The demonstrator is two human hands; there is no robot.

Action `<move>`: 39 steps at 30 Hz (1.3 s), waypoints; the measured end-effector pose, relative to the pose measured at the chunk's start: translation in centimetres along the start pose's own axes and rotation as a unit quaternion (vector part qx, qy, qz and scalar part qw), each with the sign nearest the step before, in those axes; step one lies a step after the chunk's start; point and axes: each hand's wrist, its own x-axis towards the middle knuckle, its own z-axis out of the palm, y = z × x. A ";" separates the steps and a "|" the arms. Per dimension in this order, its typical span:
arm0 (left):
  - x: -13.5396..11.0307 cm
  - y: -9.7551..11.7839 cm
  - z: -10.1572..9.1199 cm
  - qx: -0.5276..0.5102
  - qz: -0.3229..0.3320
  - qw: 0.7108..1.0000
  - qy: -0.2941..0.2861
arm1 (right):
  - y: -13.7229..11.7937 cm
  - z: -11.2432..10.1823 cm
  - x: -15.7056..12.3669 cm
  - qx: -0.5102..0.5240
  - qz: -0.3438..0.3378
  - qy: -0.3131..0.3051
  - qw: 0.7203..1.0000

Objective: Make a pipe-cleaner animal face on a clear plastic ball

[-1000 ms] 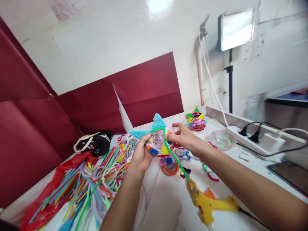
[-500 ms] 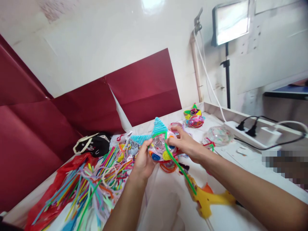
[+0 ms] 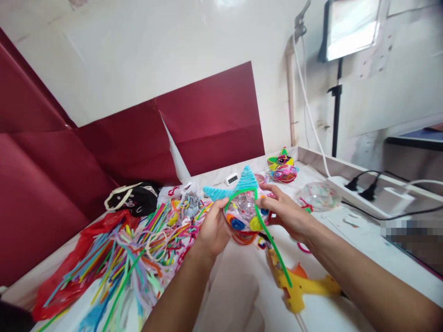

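Observation:
My left hand point(image 3: 215, 227) grips a clear plastic ball craft point(image 3: 244, 208) with blue pipe-cleaner ears and coloured discs on its front. My right hand point(image 3: 285, 213) pinches a green pipe cleaner point(image 3: 273, 246) against the ball's right side; the pipe cleaner arches over the ball and trails down toward me. Both hands hold the piece above the white table point(image 3: 238, 286).
A yellow glue gun point(image 3: 300, 285) lies just below my right forearm. A heap of coloured pipe cleaners point(image 3: 131, 260) on a red bag fills the left. A second clear ball point(image 3: 319, 195), a finished star-eared craft point(image 3: 283, 167), a power strip point(image 3: 367, 193) and a black pouch point(image 3: 133, 201) lie around.
My view has shifted, so the hands and the ball sit a little further right and lower. The grip on the ball and on the green pipe cleaner is the same.

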 end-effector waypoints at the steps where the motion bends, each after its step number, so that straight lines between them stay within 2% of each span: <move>1: 0.0 0.0 -0.1 -0.005 0.000 1.000 -0.008 | 0.0 -0.1 0.0 0.011 0.002 -0.004 1.000; 5: 0.0 0.0 -0.7 -0.008 -0.017 0.999 -0.038 | 0.3 -0.7 0.0 0.056 0.006 -0.013 0.998; 8: 0.1 -0.2 -0.7 0.004 0.001 0.999 -0.048 | 0.8 -1.2 0.0 0.077 0.006 -0.010 0.997; 15: 0.0 -1.3 -0.2 0.088 0.132 0.987 -0.005 | 1.4 -1.2 0.4 0.130 -0.005 -0.013 0.991; 17: 0.1 -1.6 -0.4 0.133 0.187 0.972 0.043 | 1.4 -1.0 0.5 0.141 -0.011 -0.001 0.990; 19: 0.1 -1.8 -0.8 0.204 0.284 0.929 0.119 | 1.3 -0.8 0.4 0.151 -0.018 0.020 0.988; 20: 0.0 -1.9 -0.9 0.251 0.345 0.891 0.154 | 1.2 -0.7 0.4 0.158 -0.021 0.031 0.987; 22: -0.4 -2.1 -0.9 0.359 0.464 0.788 0.187 | 1.1 -0.5 0.3 0.167 -0.028 0.050 0.984; 24: -1.1 -2.4 -0.4 0.461 0.535 0.686 0.176 | 1.0 -0.3 0.2 0.168 -0.034 0.063 0.983; 26: -1.8 -2.9 0.3 0.538 0.555 0.618 0.145 | 1.0 -0.1 0.1 0.166 -0.038 0.069 0.983; 28: -2.3 -3.6 1.0 0.591 0.554 0.573 0.123 | 1.1 0.0 0.0 0.164 -0.038 0.076 0.983; 33: -2.2 -5.3 1.4 0.660 0.598 0.427 0.156 | 1.3 0.1 -0.2 0.169 -0.052 0.085 0.980; 35: -2.0 -5.4 1.4 0.670 0.609 0.392 0.164 | 1.3 0.1 -0.3 0.168 -0.058 0.092 0.980; 39: -2.2 -5.3 1.5 0.676 0.614 0.376 0.157 | 1.3 0.2 -0.3 0.162 -0.059 0.102 0.980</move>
